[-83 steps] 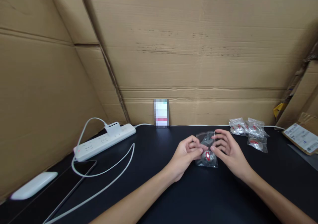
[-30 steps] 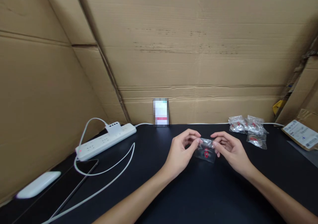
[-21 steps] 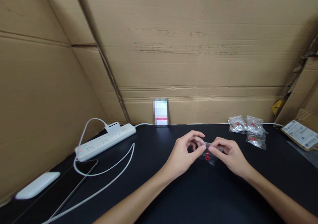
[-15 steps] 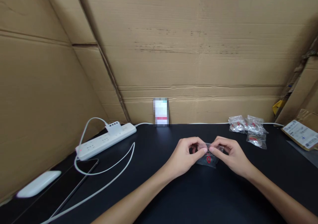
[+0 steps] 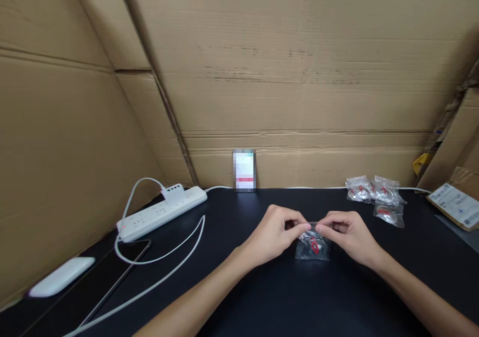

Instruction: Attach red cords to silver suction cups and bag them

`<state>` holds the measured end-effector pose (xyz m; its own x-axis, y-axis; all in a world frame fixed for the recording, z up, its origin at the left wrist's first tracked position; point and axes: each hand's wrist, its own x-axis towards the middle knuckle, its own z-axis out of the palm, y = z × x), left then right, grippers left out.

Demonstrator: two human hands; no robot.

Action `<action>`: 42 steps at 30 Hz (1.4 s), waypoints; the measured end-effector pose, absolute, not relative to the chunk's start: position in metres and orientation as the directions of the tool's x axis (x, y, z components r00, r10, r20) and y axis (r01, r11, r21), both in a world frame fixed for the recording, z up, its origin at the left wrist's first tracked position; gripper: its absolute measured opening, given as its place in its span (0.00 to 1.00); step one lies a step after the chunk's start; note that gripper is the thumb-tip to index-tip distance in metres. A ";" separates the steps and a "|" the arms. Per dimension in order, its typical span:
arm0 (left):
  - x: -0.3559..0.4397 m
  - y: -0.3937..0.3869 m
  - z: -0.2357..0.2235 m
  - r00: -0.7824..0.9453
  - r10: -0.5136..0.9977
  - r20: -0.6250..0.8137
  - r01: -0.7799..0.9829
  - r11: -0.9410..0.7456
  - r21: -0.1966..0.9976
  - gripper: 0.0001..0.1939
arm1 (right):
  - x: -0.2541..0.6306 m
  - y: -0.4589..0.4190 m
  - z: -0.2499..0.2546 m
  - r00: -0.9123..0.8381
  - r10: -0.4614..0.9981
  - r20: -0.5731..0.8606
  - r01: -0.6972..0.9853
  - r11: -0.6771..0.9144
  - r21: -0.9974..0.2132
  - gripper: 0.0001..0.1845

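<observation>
Between my hands is a small clear plastic bag [image 5: 304, 253], held by its top edge over the dark table [image 5: 239, 282]. A red cord loop [image 5: 315, 246] shows inside it, along with a shiny item whose kind I cannot make out. My left hand [image 5: 283, 231] pinches the bag's upper left corner between thumb and fingertips. On the other side, my right hand [image 5: 345, 233] grips the upper right corner the same way. The lower part of the bag hangs free of both hands, facing me.
Several similar bags [image 5: 385, 195] with red cords lie at the back right, near a labelled package [image 5: 454, 205]. A blurred-out upright device [image 5: 244, 171] leans on the cardboard wall [image 5: 299, 102]. To the left are a white power strip [image 5: 149, 220], cables, a dark tablet-like slab [image 5: 93, 287] and a white case [image 5: 62, 277].
The bag has straightened and turned, so more of its lower part and the red cord shows. My hands have shifted slightly, the fingertips now at its top corners.
</observation>
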<state>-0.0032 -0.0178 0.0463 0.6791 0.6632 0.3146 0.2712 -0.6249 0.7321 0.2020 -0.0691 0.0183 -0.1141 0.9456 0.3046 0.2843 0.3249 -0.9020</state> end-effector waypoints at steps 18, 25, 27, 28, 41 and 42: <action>-0.015 0.009 0.032 0.712 0.666 0.224 0.208 -0.505 0.838 0.12 | 0.212 -0.060 0.010 -0.051 0.978 0.201 0.165 0.206 -0.964 0.12; -0.005 0.003 0.014 0.769 0.619 0.159 0.031 -0.284 0.958 0.18 | 0.211 -0.061 0.011 -0.006 0.970 0.243 0.116 0.242 -0.963 0.12; -0.001 0.000 0.009 0.764 0.630 0.136 0.034 -0.251 0.967 0.16 | 0.211 -0.061 0.011 -0.002 0.969 0.246 0.116 0.245 -0.963 0.13; 0.000 -0.001 0.008 0.753 0.646 0.125 0.040 -0.234 0.971 0.14 | 0.211 -0.060 0.010 0.004 0.971 0.241 0.116 0.239 -0.964 0.13; -0.021 0.048 -0.006 0.182 0.951 0.251 0.415 -0.305 0.857 0.15 | 0.219 -0.047 -0.010 0.123 0.977 0.175 0.177 0.152 -0.972 0.23; -0.023 0.049 -0.006 0.155 0.949 0.276 0.476 -0.317 0.821 0.16 | 0.218 -0.048 -0.010 0.122 0.977 0.176 0.182 0.152 -0.971 0.24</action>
